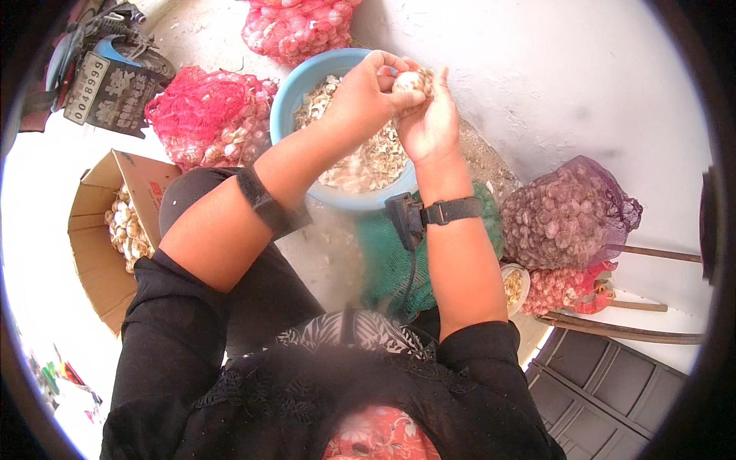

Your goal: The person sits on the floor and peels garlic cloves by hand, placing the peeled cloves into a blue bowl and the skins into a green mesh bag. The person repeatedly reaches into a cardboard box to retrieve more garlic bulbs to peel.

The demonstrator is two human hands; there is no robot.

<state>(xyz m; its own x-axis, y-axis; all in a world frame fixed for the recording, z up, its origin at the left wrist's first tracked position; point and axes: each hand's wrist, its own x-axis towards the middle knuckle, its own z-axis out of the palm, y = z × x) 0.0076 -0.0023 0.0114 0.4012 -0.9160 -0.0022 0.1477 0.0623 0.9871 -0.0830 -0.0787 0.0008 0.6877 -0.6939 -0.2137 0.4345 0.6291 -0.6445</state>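
A garlic bulb (407, 84) with pale, dry skin is held between my two hands above the far right rim of a round blue plastic basin (286, 92). My left hand (368, 86) reaches over the basin, its thumb and fingers closed around the bulb's near left side. From below and the right, my right hand (428, 123) cups the bulb, thumb raised beside its rough, brownish end. My fingers hide part of the bulb. Loose garlic skins (368, 164) cover the inside of the basin below.
Red mesh sacks of garlic (230, 126) stand left of and beyond the basin. A cardboard box (92, 241) holding garlic bulbs is at my left. On the right are a green mesh sack (397, 276), a purple mesh sack (558, 218) and a small tub of cloves (513, 287).
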